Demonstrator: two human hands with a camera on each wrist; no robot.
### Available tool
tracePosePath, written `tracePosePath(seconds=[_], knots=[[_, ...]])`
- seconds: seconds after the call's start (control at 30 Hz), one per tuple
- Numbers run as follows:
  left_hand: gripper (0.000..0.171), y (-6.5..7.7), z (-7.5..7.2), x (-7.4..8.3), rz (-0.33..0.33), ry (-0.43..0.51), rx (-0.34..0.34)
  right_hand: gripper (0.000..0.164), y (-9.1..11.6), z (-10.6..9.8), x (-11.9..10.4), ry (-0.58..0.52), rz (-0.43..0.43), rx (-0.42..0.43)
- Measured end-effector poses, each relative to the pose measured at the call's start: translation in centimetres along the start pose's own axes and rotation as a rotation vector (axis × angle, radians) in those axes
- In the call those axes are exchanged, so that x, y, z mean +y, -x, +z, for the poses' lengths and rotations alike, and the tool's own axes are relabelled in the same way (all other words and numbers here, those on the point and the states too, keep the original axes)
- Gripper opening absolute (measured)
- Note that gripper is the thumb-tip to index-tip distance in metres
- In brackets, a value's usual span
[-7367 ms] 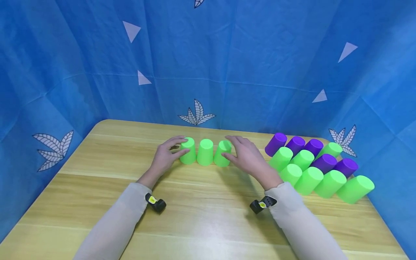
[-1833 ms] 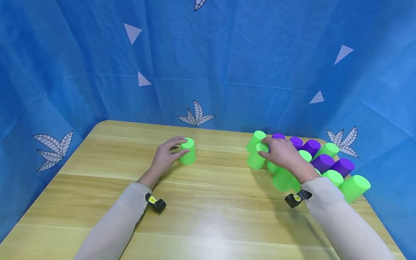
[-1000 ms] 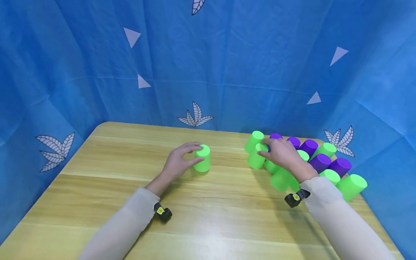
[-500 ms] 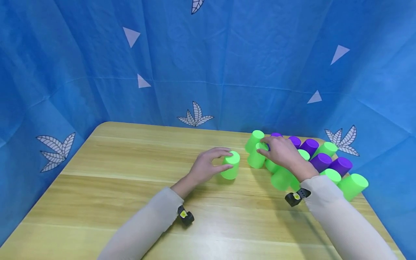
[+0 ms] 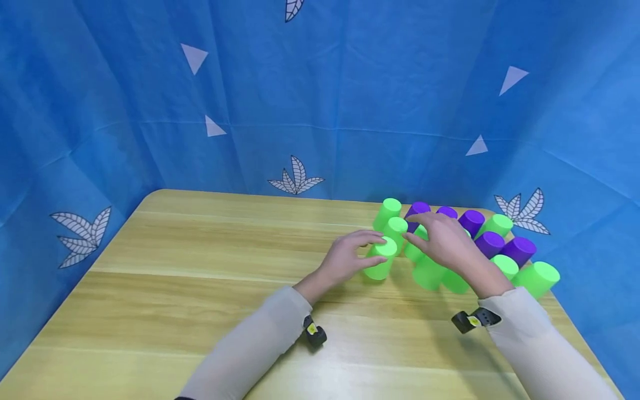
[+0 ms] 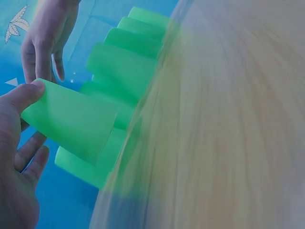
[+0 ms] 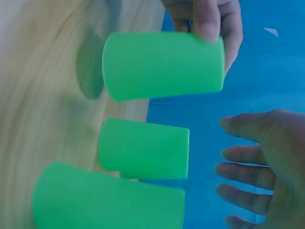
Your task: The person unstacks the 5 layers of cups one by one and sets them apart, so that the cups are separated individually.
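Note:
My left hand (image 5: 345,258) pinches a green cup (image 5: 378,268), mouth down, between thumb and fingers. In the right wrist view a shadow lies beside the rim of this held cup (image 7: 162,64), close over the table. Just behind it a second upturned green cup (image 5: 397,226) stands, and a third green cup (image 5: 387,213) farther back. My right hand (image 5: 445,239) is to the right of these, its thumb and fingers spread apart with nothing between them. The right wrist view shows the fingers of that hand (image 7: 281,157) clear of the standing green cup (image 7: 145,150).
Several upturned green and purple cups stand in close rows at the right, among them a purple cup (image 5: 520,250) and a front green cup (image 5: 537,279). My right forearm hides some. A blue curtain (image 5: 320,100) hangs behind the wooden table (image 5: 175,289).
My left hand has carried its green cup rightward from the table's middle to the other two, which came from the same middle row. My right hand has let go of the second cup.

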State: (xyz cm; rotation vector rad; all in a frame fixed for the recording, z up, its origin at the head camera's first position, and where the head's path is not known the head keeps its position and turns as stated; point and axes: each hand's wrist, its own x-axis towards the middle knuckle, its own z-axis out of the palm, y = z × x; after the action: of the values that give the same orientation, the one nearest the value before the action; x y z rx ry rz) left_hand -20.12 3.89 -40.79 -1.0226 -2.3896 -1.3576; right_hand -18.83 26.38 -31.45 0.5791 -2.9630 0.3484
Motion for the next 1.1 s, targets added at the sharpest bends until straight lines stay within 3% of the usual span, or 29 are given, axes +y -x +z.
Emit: tracePosePath(seconds=[0.3, 0.6, 0.9, 1.1], knots=[[0.039, -1.3, 2.0, 0.4, -0.017, -0.050, -0.021, 0.042, 3.4, 0.1, 0.6, -0.027, 0.023, 0.057], [0.039, -1.7, 3.0, 0.6, -0.070, -0.084, -0.046, 0.040, 5.3, 1.5, 1.4, -0.039, -0.019, 0.120], [0.039, -1.5, 3.5, -0.1, -0.084, -0.117, -0.037, 0.041, 6.6, 2.1, 1.9, -0.033, -0.062, 0.210], [0.046, -1.1, 2.6, 0.2, -0.095, -0.116, -0.053, 0.045, 7.4, 1.8, 2.6, -0.032, -0.039, 0.218]])
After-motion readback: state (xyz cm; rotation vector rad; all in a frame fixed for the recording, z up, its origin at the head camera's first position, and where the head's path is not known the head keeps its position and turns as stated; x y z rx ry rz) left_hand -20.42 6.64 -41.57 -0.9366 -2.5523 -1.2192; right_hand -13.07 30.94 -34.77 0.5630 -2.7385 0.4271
